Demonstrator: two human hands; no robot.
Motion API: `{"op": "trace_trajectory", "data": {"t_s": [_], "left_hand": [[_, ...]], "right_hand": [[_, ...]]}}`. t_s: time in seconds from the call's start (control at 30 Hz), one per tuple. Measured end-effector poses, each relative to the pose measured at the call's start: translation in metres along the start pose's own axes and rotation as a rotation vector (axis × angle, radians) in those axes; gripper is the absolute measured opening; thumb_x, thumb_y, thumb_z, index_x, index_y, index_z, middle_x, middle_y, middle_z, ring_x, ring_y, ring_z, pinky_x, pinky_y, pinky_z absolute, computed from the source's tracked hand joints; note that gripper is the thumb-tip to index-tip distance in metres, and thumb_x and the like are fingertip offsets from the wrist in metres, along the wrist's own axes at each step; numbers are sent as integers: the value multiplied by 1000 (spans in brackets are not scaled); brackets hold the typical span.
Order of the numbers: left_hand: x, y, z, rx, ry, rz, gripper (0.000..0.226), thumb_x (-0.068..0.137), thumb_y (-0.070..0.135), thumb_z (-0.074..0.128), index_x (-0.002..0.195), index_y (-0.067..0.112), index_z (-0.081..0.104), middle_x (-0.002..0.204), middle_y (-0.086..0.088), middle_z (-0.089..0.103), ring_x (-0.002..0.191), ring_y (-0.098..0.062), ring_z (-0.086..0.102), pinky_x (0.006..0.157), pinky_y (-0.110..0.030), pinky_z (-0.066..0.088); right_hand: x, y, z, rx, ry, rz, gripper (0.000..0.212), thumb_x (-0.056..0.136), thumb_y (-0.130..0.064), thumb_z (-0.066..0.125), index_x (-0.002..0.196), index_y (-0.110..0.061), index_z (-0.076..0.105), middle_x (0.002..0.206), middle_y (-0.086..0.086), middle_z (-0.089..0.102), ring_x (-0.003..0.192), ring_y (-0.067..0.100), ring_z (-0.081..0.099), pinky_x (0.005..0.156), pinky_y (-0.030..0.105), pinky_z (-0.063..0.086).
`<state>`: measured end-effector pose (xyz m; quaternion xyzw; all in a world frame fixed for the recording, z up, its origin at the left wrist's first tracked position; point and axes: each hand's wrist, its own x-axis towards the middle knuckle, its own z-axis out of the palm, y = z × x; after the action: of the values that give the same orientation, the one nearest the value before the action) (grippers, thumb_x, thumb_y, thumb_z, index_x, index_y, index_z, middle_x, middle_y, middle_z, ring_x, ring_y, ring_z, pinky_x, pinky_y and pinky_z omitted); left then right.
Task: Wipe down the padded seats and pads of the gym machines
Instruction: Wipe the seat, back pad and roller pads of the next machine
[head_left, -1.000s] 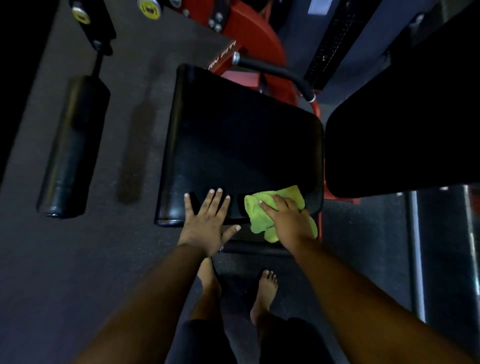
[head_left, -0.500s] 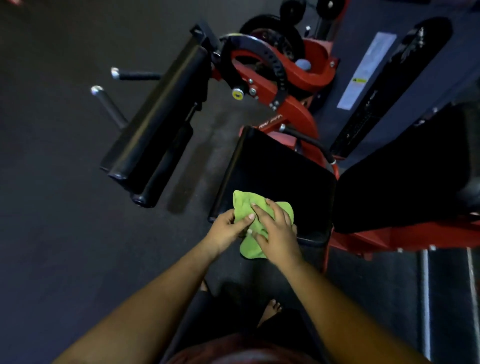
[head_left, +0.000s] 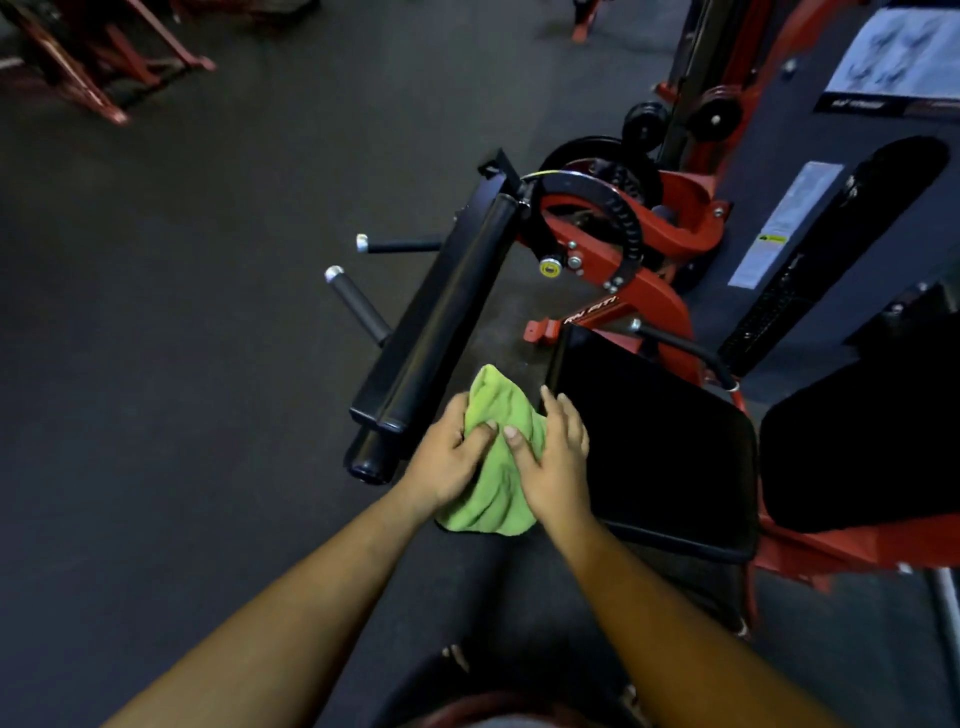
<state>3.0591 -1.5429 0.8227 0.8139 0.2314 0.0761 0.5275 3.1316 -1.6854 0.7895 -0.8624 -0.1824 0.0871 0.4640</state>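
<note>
Step in hand, judged: refolding the cloth (head_left: 498, 462) between pads. To do it well, bring a fresh face outward and bunch it flat enough to press evenly, then go to the nearest unwiped padding. Room: dim gym, dark rubber floor (head_left: 182, 364), red frames at far left and right. Machine: red, with a black seat (head_left: 654, 441) just right of the hands, a backrest (head_left: 872, 452) beyond it, and a long roller pad (head_left: 447, 317) angled just left of the hands. Cloth: green, held in the air in front of the seat's near-left corner, resting on no pad. Left hand (head_left: 447, 462) grips its left side, fingers curled in; right hand (head_left: 550, 467) holds its right side, thumb pressed on the front.
</note>
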Motion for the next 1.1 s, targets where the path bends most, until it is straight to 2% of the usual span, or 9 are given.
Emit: {"op": "trace_trajectory", "data": {"t_s": [0.1,0.2,0.3,0.4,0.53,0.7,0.8,0.93,1.1], "left_hand": [[23,-6,-41,87,135,11,17,96,52,51,109,40,52,99,22,68,95,9,62,77,-16,47],[38,-19,-76,322,228,10,31,105,47,43,114,25,63,114,9,65,111,-11,59,89,-33,45],[45,-34,-99,492,294,38,39,108,38,43,127,14,67,132,-1,62,125,-21,54,100,-37,38],[55,-41,-101,407,169,76,42,108,33,44,143,14,57,149,-3,54,140,-21,47,116,-46,37],[77,-43,-92,384,68,-1,58,109,47,33,160,20,31,167,1,30,155,-10,21,129,-44,13],[124,-38,-80,376,10,16,76,98,66,19,163,27,12,171,9,9,154,4,3,129,-33,4],[158,-33,-72,369,-16,31,75,98,67,21,161,33,-1,170,15,4,153,6,3,128,-32,4],[191,-27,-61,447,-45,55,79,100,66,23,163,29,-7,162,29,-12,144,22,-10,126,-27,-3],[209,-24,-55,622,-88,80,77,101,67,19,161,31,-13,170,15,-10,154,4,-10,126,-30,-5]], "right_hand": [[-1,-33,54,84,-7,19,69,99,-50,52,160,-25,30,169,13,19,154,34,18,124,46,18],[8,-61,101,105,-155,21,70,103,-46,50,163,-28,18,172,9,6,157,33,9,126,46,17],[27,-81,131,186,-138,83,71,103,-42,53,163,-34,15,172,7,-2,158,30,7,124,43,23],[50,-86,143,162,-72,126,69,103,-43,52,161,-42,16,172,4,-5,157,32,7,122,44,23],[98,-85,143,129,-69,163,70,102,-42,54,160,-47,14,171,1,-7,155,35,8,123,49,25],[174,-78,136,119,-53,152,68,98,-47,58,157,-50,24,170,1,-3,154,36,7,124,50,23],[221,-69,132,117,-37,130,67,95,-46,61,155,-48,31,169,5,2,154,37,7,124,46,19],[268,-57,125,108,-44,79,65,95,-47,61,153,-49,33,169,2,3,155,39,5,122,52,20],[346,-45,114,94,-71,38,64,94,-51,61,152,-52,35,172,-1,-1,155,42,0,124,51,13]]}}
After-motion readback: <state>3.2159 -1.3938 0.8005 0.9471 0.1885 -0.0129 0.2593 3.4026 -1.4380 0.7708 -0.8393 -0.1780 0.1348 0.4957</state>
